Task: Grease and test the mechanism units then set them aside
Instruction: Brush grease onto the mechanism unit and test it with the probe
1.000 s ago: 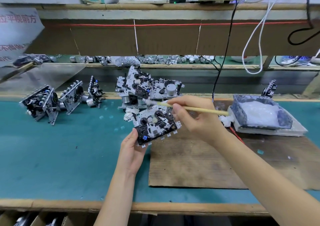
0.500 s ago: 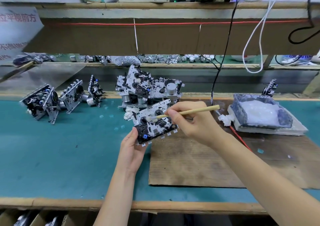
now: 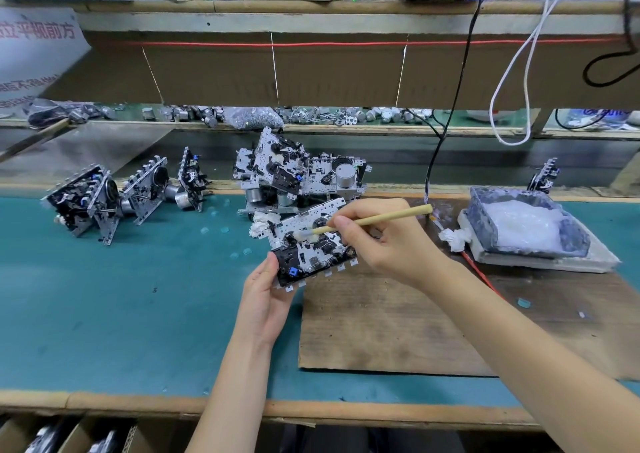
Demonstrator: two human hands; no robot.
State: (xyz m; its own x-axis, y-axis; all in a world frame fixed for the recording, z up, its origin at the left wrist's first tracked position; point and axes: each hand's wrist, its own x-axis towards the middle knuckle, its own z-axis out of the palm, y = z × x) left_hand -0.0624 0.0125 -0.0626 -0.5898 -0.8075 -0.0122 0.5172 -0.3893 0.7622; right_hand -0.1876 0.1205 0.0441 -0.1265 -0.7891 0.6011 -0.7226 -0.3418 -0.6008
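- Over the near left corner of the brown board [image 3: 381, 324], just above the teal mat [image 3: 121, 296], a mechanism unit [image 3: 311, 258] is held off the bench, tilted with its parts side facing up.
- The left hand [image 3: 266, 300] grips the unit's near left end. Its thumb curls onto the black section of the top face, and its fingers are hidden underneath.
- The right hand [image 3: 384, 241] pinches a pale wooden stick [image 3: 381, 219] like a pen, with thumb and fingers closed round its middle. The stick's free end points right and slightly up.
- The stick's white, grease-coated tip [image 3: 304, 236] touches the unit's upper face beside a round black wheel.
- Behind the held unit, a pile of units [image 3: 301, 175] lies at the far edge of the mat, some leaning on others. A white wad [image 3: 261, 225] sits at the pile's front foot.
- Further left, a row of units [image 3: 121, 192] stands on edge, tilted and close together.
- To the right, on the board's far corner, a shallow tray [image 3: 485, 218] holds a mound of whitish grease [image 3: 526, 224]. A crumpled white rag [image 3: 453, 239] lies against the tray's left side.
- A lone unit [image 3: 545, 175] stands behind the tray.
- A black cable [image 3: 446, 133] hangs from the upper shelf down to the board's far edge, and a white cable [image 3: 512, 71] loops to its right.
- Small metal parts [image 3: 329, 114] crowd the low rear shelf.
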